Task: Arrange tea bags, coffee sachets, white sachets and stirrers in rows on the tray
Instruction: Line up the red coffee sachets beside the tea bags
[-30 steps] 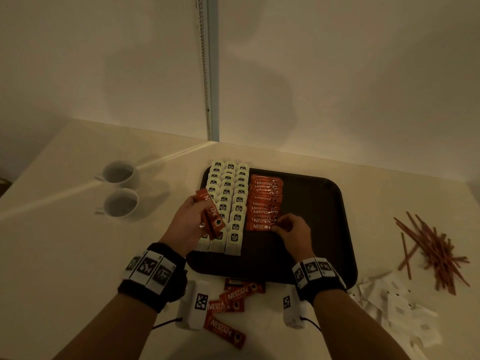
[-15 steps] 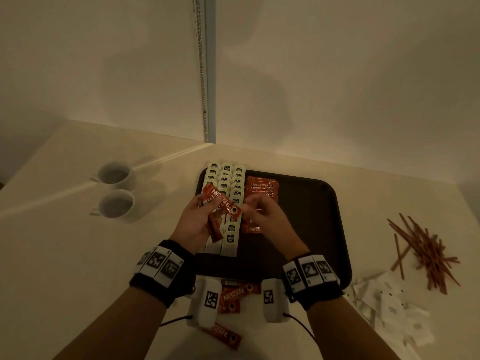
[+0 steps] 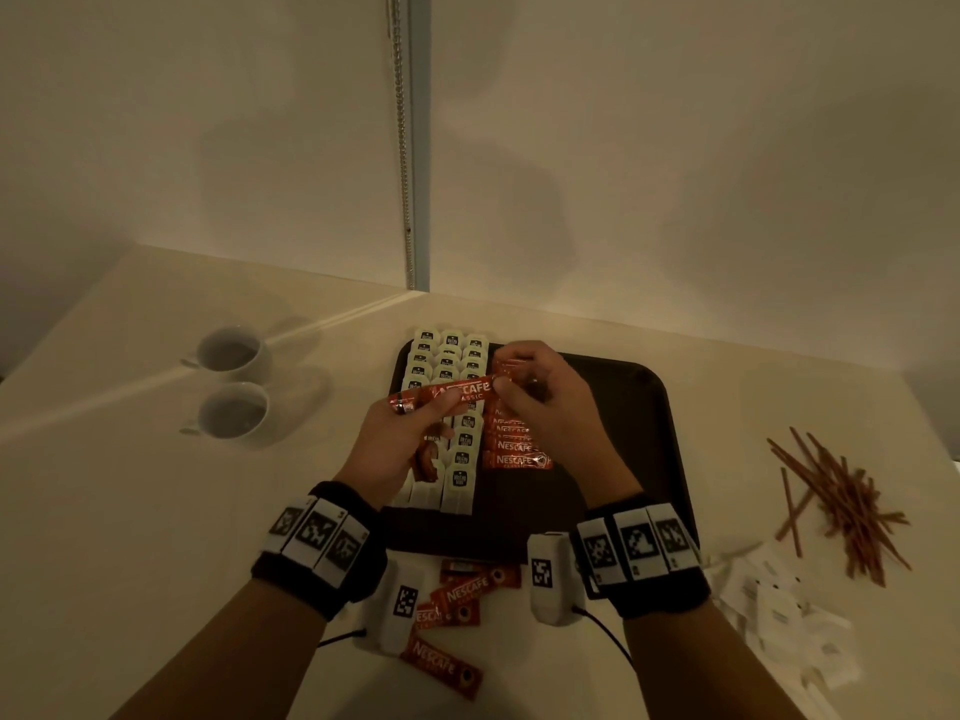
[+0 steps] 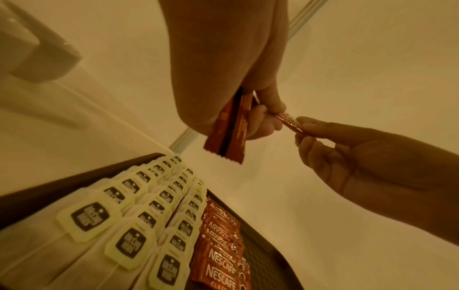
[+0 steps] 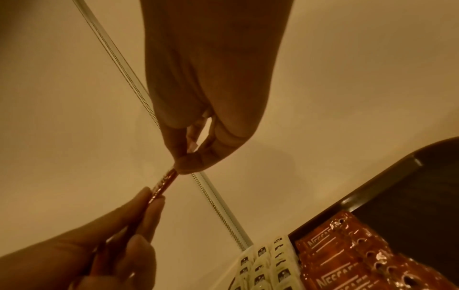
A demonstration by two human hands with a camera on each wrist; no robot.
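Note:
A dark tray (image 3: pixel 639 407) holds rows of white tea bags (image 3: pixel 462 444) on its left and a column of red coffee sachets (image 3: pixel 514 449) beside them. Above the tea bags both hands hold one red coffee sachet (image 3: pixel 457 394) level. My left hand (image 3: pixel 415 423) pinches its left part and also grips spare coffee sachets (image 4: pixel 228 133) in the palm. My right hand (image 3: pixel 524 392) pinches the sachet's right end (image 5: pixel 164 183). More coffee sachets (image 3: pixel 462 600) lie on the table in front of the tray.
Two white cups (image 3: pixel 234 381) stand left of the tray. A pile of brown stirrers (image 3: pixel 841 501) lies at the right, with white sachets (image 3: pixel 784 621) heaped nearer me. The tray's right half is bare. A wall corner rises behind the table.
My right hand left the coffee column, rose and met the left hand. One sachet from the left hand's bundle is now held level between both hands.

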